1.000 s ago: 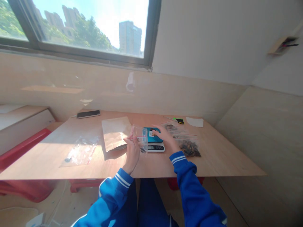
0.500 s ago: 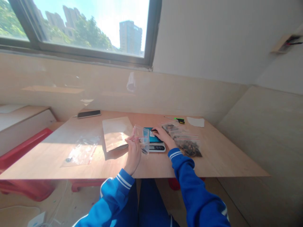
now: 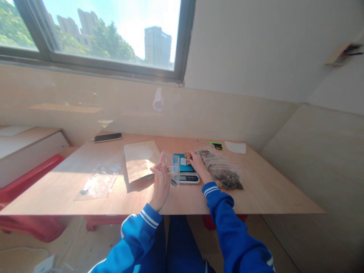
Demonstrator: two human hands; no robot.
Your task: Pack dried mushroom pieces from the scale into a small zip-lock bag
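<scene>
My left hand (image 3: pixel 160 182) is closed on the edge of a clear zip bag (image 3: pixel 173 161), held upright with its mouth spread. Small dark bits show low in the bag. Over the blue top of a kitchen scale (image 3: pixel 178 162), my right hand (image 3: pixel 196 162) pinches a brown dried piece (image 3: pixel 187 156), perhaps a dried mushroom; its fingers partly hide it. The scale's white front with its display (image 3: pixel 189 178) faces me, and the clear bag overlaps its left side. Just right of my right hand lie filled zip bags (image 3: pixel 227 177) of dark brown dried pieces.
A brown paper packet (image 3: pixel 140 159) lies left of the scale. Farther left are a flat clear bag (image 3: pixel 99 182) and a phone (image 3: pixel 108 137). At the back right are a green-and-black tool (image 3: pixel 216 145) and white paper (image 3: pixel 235 147). The table's front edge (image 3: pixel 182 214) is close to me.
My right hand has shifted slightly right and turned, and a lighter brown piece now shows at its fingertips. The left hand and its bag stay almost still.
</scene>
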